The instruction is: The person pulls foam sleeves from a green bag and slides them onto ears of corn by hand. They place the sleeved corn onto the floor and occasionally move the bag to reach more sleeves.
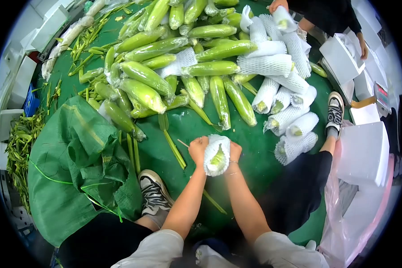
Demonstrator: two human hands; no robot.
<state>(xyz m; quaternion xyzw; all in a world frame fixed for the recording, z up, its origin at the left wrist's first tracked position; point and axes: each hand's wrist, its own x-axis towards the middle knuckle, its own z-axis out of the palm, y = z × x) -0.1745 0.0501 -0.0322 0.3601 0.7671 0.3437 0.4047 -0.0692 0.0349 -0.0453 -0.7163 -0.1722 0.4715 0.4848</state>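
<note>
Between my two hands is an ear of corn in a white foam net sleeve (pixel 217 155), one end facing me with pale green showing in the opening. My left hand (pixel 198 151) is closed against its left side, and a thin pale stick-like piece shows beside that hand. My right hand (pixel 234 154) is closed on the sleeve's right side; its fingers are partly hidden. Beyond them lies a heap of film-wrapped green corn ears (pixel 143 76). Several foam-sleeved ears (pixel 295 123) are piled to the right.
At left a green woven sack (pixel 76 169) slumps on the green floor sheet (pixel 250 178). Loose leaves (pixel 22 152) lie along the left edge. White foam boxes (pixel 362 147) and a scale (pixel 382 98) stand at right. Another person's hand (pixel 279 5) holds a sleeved ear at the top.
</note>
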